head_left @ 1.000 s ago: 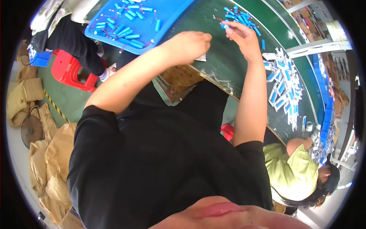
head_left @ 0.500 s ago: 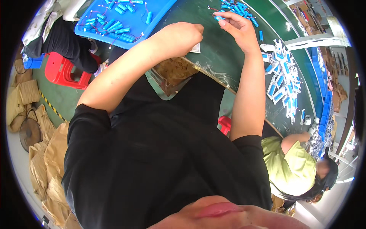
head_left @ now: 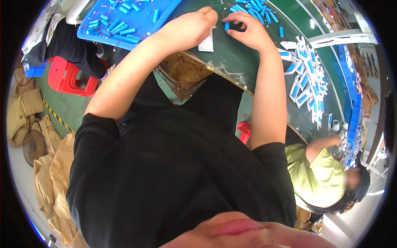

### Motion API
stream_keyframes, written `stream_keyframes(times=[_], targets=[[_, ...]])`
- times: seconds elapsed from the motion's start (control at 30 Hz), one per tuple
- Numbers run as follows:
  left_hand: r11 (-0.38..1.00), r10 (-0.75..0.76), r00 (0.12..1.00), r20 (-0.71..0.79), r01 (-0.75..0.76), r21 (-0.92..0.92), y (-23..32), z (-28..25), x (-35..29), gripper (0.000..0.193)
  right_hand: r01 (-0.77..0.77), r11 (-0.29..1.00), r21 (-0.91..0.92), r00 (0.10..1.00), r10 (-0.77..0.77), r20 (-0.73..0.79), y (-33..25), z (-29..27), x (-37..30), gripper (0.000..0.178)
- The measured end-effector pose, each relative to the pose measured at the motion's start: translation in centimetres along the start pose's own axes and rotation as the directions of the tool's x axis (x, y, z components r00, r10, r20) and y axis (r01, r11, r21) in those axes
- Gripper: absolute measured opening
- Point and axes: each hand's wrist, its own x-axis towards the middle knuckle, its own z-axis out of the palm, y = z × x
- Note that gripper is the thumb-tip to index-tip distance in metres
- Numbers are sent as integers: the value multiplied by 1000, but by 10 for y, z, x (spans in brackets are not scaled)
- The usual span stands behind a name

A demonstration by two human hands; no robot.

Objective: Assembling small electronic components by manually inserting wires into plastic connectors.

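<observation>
My right hand (head_left: 250, 33) pinches a small blue cylindrical battery (head_left: 227, 27) between thumb and fingers, above the green worktable. Thin red wires show just beside its fingers. To its left, my left hand (head_left: 198, 27) is closed, its fingertips turned away so that what they hold is hidden. A flat white packet (head_left: 206, 44) extends from beneath the left hand toward the table's near edge. Beyond the right hand lies a pile of loose blue batteries (head_left: 258, 9) with wires.
A blue tray (head_left: 142, 38) of wired batteries stands at the left. On the right is a heap of white packets (head_left: 308, 78) with blue batteries. An open carton (head_left: 184, 76) sits below the table edge. A co-worker in a green shirt (head_left: 318, 177) works at the far right.
My right hand has come left from the battery pile with a blue battery in its fingers. My left hand has moved farther away, uncovering more of the white packet.
</observation>
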Motion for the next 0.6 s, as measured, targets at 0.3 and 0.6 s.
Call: stream_keyframes(times=[0.3, 0.6], targets=[[144, 108, 971, 214, 198, -970, 44, -17, -47, 8, 59, 990, 127, 997, -65, 44, -31, -7, 4, 32], [932, -143, 634, 760, 344, -112, -2, 74, -106, 15, 82, 966, 245, 968, -136, 213, -43, 12, 5, 33]])
